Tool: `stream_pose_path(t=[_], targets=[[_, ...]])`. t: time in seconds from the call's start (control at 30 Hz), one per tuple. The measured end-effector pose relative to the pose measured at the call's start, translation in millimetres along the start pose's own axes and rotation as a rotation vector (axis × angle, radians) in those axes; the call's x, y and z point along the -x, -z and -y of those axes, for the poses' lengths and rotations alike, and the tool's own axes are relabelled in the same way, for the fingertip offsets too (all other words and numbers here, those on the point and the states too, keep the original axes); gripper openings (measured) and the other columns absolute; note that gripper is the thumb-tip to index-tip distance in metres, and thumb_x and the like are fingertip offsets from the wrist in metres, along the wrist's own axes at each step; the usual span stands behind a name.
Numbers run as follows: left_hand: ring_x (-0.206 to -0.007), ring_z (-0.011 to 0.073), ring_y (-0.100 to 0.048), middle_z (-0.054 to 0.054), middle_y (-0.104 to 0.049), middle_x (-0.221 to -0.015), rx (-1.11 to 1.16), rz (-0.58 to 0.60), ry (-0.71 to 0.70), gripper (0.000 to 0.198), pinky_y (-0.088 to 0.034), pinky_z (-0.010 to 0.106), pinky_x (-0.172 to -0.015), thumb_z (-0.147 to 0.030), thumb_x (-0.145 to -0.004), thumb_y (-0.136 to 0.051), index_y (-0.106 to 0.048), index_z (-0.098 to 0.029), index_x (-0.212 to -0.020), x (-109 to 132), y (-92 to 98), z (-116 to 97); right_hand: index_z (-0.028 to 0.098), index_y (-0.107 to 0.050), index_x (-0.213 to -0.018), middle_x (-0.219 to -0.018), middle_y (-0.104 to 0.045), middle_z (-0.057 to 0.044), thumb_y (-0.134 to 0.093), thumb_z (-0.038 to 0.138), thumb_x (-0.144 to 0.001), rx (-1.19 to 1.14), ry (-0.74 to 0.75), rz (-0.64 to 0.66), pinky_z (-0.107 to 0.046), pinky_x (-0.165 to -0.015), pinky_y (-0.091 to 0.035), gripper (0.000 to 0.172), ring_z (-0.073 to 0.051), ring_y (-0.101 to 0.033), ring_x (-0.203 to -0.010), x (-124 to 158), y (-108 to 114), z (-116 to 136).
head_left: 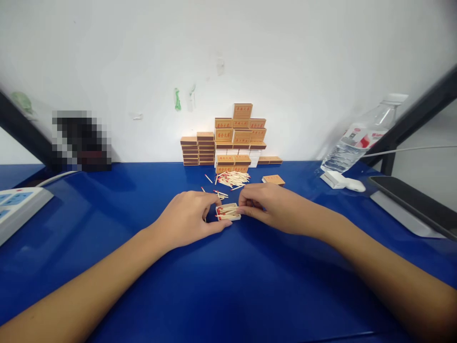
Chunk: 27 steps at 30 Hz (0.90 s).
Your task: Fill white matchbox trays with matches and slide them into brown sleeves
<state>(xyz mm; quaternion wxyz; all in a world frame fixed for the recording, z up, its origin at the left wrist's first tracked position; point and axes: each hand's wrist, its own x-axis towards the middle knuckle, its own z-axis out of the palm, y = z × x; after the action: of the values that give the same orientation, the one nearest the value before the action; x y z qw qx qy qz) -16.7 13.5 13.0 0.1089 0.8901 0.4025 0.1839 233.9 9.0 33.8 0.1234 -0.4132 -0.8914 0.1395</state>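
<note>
A small white matchbox tray (228, 212) with red-tipped matches in it lies on the blue table (228, 286) between my hands. My left hand (189, 219) curls around its left end, thumb along the near side. My right hand (267, 205) pinches its right end with closed fingers. Just beyond lies a loose pile of matches (233, 179), with a few stray matches (221, 194) nearer the tray. A brown matchbox sleeve (273, 180) lies to the right of the pile.
Stacks of brown matchboxes (232, 138) stand against the white wall. A tilted water bottle (357, 143) and a white charger (339, 181) are at the right, with a dark phone (410, 202) beyond. A power strip (17, 202) sits at the left edge.
</note>
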Motion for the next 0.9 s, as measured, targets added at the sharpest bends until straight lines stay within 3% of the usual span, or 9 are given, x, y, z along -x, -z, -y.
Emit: stream_pose_path(t=[0.2,0.5,0.73,0.9], targets=[[-0.055,0.0119,-0.049,-0.005,-0.058,-0.063,-0.007,-0.019,-0.019,0.032,-0.029,0.028,-0.055,-0.053,-0.088,-0.073,-0.072,-0.021,-0.094,0,-2.6,2,0.021,-0.061,-0.084,-0.085,-0.069,-0.002,-0.053,0.039,-0.107,-0.004,0.031,-0.048,-0.032,-0.071,-0.039,0.030,-0.017,-0.058,-0.075,-1,2,-1],[-0.054,0.0120,-0.048,-0.004,-0.057,-0.062,-0.015,-0.027,-0.036,0.032,-0.027,0.028,-0.054,-0.053,-0.089,-0.072,-0.071,-0.021,-0.089,0,-1.8,1,0.022,-0.065,-0.092,-0.088,-0.071,-0.003,-0.058,0.031,-0.104,-0.044,0.019,-0.060,-0.031,-0.069,-0.041,0.016,-0.017,-0.060,-0.078,-1,-3,3],[-0.055,0.0122,-0.049,-0.004,-0.059,-0.063,0.001,-0.013,-0.023,0.031,-0.027,0.028,-0.054,-0.052,-0.089,-0.072,-0.071,-0.021,-0.089,0,-0.6,-1,0.021,-0.069,-0.098,-0.097,-0.073,-0.004,-0.056,0.017,-0.101,-0.075,0.036,-0.053,-0.032,-0.078,-0.045,0.013,-0.019,-0.065,-0.089,-4,-4,7],[-0.056,0.0124,-0.050,-0.003,-0.059,-0.063,0.000,-0.009,-0.017,0.033,-0.028,0.028,-0.055,-0.054,-0.090,-0.071,-0.072,-0.021,-0.090,0,0.0,-2,0.022,-0.069,-0.096,-0.092,-0.071,-0.003,-0.060,0.024,-0.101,-0.062,0.046,-0.075,-0.032,-0.074,-0.043,0.010,-0.018,-0.062,-0.084,-3,-5,12]])
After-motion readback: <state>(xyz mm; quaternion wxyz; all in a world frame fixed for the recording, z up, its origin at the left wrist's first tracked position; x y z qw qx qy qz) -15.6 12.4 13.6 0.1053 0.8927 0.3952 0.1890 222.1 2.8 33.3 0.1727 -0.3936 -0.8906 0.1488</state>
